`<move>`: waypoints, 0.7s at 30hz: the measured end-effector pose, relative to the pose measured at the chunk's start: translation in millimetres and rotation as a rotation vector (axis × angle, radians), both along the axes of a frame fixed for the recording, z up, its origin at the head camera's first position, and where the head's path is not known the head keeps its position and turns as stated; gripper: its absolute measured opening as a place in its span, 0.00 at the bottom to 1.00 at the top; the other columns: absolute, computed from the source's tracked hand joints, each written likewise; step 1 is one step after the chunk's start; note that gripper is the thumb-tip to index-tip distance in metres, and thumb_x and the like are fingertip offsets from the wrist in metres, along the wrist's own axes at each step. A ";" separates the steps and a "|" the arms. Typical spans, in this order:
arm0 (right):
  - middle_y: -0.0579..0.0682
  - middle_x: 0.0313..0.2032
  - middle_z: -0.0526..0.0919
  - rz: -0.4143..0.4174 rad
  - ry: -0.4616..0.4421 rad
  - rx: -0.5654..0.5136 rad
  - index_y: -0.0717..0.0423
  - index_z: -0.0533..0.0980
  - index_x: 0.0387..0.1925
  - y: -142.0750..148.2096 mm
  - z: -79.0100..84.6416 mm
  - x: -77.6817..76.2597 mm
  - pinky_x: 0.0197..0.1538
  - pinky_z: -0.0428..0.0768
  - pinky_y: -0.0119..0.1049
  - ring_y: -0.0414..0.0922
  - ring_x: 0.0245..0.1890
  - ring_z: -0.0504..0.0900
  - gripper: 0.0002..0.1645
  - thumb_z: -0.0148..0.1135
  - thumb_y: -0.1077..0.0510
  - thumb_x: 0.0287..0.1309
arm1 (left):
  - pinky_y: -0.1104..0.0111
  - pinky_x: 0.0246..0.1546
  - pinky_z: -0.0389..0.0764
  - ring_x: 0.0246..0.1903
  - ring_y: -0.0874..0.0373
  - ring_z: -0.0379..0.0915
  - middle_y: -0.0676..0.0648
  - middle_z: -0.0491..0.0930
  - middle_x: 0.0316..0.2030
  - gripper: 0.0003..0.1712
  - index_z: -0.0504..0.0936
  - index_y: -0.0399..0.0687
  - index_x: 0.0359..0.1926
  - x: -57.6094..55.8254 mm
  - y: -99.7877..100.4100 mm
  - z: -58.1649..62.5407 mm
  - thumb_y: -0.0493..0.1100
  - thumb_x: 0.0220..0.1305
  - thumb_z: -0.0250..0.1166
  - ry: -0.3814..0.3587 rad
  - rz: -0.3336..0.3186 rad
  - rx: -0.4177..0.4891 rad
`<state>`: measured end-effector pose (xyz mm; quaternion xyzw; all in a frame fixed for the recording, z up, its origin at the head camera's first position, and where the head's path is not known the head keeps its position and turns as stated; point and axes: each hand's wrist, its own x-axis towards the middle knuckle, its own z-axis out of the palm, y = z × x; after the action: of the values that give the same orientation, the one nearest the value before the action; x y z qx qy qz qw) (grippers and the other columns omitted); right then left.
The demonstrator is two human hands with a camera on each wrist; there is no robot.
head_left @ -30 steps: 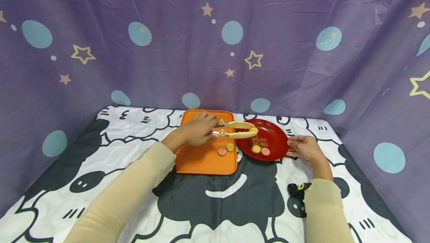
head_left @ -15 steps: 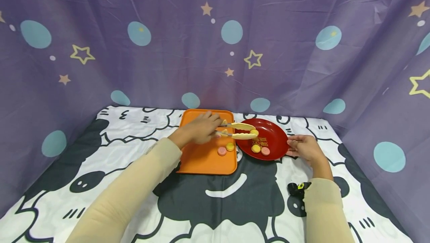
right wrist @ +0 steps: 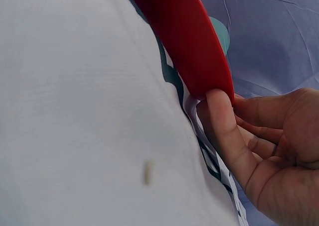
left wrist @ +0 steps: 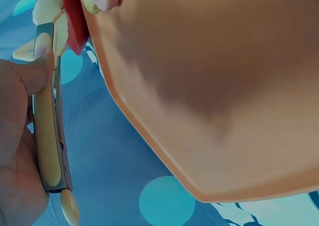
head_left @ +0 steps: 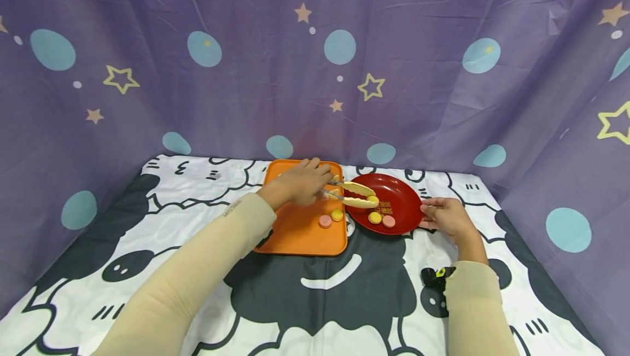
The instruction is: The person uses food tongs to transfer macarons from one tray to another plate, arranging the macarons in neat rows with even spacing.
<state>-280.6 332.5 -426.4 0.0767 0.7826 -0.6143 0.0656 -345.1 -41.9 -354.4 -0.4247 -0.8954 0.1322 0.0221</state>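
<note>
My left hand (head_left: 306,182) grips a pair of tongs (head_left: 358,188) with cream-coloured tips, reaching over the orange tray (head_left: 295,238). Between the tips, over the red plate (head_left: 406,200), is a yellow macaron (head_left: 373,200); whether it touches the plate I cannot tell. Another yellow macaron (head_left: 375,217) and a pink macaron (head_left: 388,221) lie on the plate near its front. My right hand (head_left: 449,216) pinches the plate's right rim, thumb on one side and fingers on the other in the right wrist view. In the left wrist view the tongs' handle (left wrist: 48,136) lies along my palm.
On the tray's right side a pink macaron (head_left: 325,221) sits beside a yellow one (head_left: 337,215); something pink shows partly behind the tongs. A black object (head_left: 433,277) is at my right wrist. A purple curtain (head_left: 275,82) hangs behind the patterned cloth (head_left: 315,307).
My left hand has shifted slightly right, and the tongs' tips with the yellow macaron have come a little nearer to me over the plate. The right hand keeps its hold on the rim.
</note>
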 end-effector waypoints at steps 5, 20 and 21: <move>0.54 0.41 0.82 0.003 0.012 0.002 0.78 0.66 0.64 -0.9 0.7 1.0 0.42 0.86 0.39 0.43 0.32 0.87 0.23 0.53 0.66 0.75 | 0.60 0.53 0.62 0.50 0.53 0.57 0.52 0.70 0.57 0.29 0.70 0.53 0.70 -0.2 4.4 3.5 0.57 0.75 0.60 -0.010 0.018 -0.034; 0.53 0.38 0.84 -0.004 0.008 -0.003 0.78 0.66 0.63 -1.3 0.8 0.9 0.41 0.86 0.40 0.44 0.31 0.88 0.23 0.54 0.66 0.75 | 0.60 0.52 0.62 0.50 0.53 0.58 0.52 0.69 0.53 0.27 0.73 0.55 0.68 0.2 10.0 7.2 0.58 0.75 0.59 -0.016 0.038 -0.093; 0.53 0.38 0.84 -0.005 0.006 -0.002 0.78 0.67 0.63 -1.3 0.9 1.0 0.41 0.86 0.40 0.44 0.31 0.88 0.23 0.54 0.66 0.74 | 0.60 0.52 0.62 0.50 0.52 0.58 0.52 0.69 0.53 0.26 0.73 0.54 0.68 0.0 10.0 7.0 0.58 0.75 0.59 -0.017 0.038 -0.095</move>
<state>-279.7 331.2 -425.5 0.0767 0.7821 -0.6154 0.0615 -345.1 -31.9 -347.4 -0.4091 -0.8962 0.1716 -0.0083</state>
